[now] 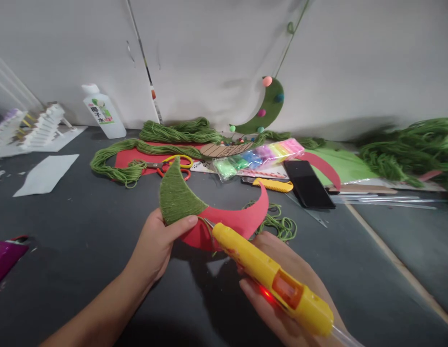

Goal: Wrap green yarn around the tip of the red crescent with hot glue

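Observation:
My left hand point(162, 236) grips a red crescent cutout point(238, 219) near its left half, thumb pressed on the front. Green yarn point(178, 195) is wrapped tightly over the crescent's left end, and the right part is bare red. In my right hand point(292, 270) is a yellow hot glue gun point(260, 260) with a red light glowing on its underside and a clear glue stick at its rear. Its metal nozzle points at the crescent's face, close to my left thumb and the edge of the wrapped part. A loose yarn strand hangs down there. Green yarn point(280, 224) lies tangled behind the crescent.
Behind are scissors point(173, 166), a yellow utility knife point(272, 185), a black phone point(309, 184), bagged pompoms point(258, 156) and green yarn skeins point(177, 130). A white bottle point(104, 113) stands at the wall. A pompom-trimmed green crescent point(269, 111) hangs from a cord.

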Action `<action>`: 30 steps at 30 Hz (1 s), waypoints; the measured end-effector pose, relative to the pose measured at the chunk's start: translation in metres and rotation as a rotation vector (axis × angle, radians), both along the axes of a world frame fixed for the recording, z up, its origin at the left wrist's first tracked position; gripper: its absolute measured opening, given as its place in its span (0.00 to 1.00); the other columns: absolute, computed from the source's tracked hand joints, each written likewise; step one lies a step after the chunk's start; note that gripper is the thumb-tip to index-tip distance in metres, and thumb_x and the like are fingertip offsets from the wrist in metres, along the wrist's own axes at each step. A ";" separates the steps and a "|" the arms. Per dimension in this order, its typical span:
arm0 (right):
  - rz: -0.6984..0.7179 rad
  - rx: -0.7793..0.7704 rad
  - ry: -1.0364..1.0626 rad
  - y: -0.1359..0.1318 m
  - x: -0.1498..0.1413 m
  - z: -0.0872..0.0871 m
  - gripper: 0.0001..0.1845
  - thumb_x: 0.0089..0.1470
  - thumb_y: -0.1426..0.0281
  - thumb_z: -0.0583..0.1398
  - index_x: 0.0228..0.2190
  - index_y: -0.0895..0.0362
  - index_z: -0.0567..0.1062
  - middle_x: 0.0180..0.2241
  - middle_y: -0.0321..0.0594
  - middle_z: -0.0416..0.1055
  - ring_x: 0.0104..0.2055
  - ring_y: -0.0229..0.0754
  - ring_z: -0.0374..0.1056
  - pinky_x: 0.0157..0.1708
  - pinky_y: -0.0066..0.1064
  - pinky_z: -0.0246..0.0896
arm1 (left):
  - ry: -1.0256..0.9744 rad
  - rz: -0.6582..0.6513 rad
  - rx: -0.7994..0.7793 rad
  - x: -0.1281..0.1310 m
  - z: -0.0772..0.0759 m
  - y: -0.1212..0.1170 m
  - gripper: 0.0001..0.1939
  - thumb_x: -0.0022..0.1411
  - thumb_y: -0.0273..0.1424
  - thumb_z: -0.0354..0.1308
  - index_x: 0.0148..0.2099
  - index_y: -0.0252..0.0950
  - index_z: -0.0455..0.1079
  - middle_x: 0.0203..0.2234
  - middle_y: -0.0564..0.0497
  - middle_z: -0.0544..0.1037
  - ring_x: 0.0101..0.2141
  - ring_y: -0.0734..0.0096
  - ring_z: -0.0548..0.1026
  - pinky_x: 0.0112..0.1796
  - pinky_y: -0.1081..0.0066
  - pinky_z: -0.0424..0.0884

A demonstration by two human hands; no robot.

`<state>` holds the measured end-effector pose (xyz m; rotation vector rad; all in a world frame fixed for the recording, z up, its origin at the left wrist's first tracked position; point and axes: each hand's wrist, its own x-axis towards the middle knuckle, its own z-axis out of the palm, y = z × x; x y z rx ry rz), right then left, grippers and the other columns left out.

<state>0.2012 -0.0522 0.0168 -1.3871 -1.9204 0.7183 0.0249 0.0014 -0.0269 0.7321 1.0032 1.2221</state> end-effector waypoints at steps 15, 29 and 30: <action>-0.024 0.134 -0.121 0.006 0.006 -0.005 0.07 0.47 0.75 0.55 0.22 0.52 0.62 0.20 0.33 0.63 0.27 0.41 0.66 0.28 0.32 0.65 | 0.240 -0.055 0.087 -0.002 -0.010 0.000 0.16 0.52 0.36 0.63 0.43 0.35 0.76 0.35 0.46 0.80 0.37 0.60 0.75 0.40 0.65 0.69; -0.069 0.069 -0.099 0.004 0.004 -0.003 0.04 0.48 0.73 0.54 0.25 0.52 0.66 0.25 0.36 0.68 0.31 0.45 0.68 0.33 0.36 0.66 | 0.433 -0.034 0.165 -0.003 -0.006 -0.003 0.14 0.53 0.37 0.62 0.41 0.36 0.77 0.34 0.48 0.81 0.36 0.61 0.76 0.39 0.68 0.70; -0.065 0.071 -0.097 0.004 0.004 -0.003 0.04 0.49 0.73 0.54 0.25 0.52 0.67 0.26 0.37 0.69 0.31 0.45 0.68 0.33 0.36 0.66 | 0.428 -0.038 0.165 -0.003 -0.007 -0.003 0.14 0.53 0.37 0.62 0.41 0.37 0.77 0.34 0.49 0.81 0.36 0.61 0.76 0.39 0.68 0.70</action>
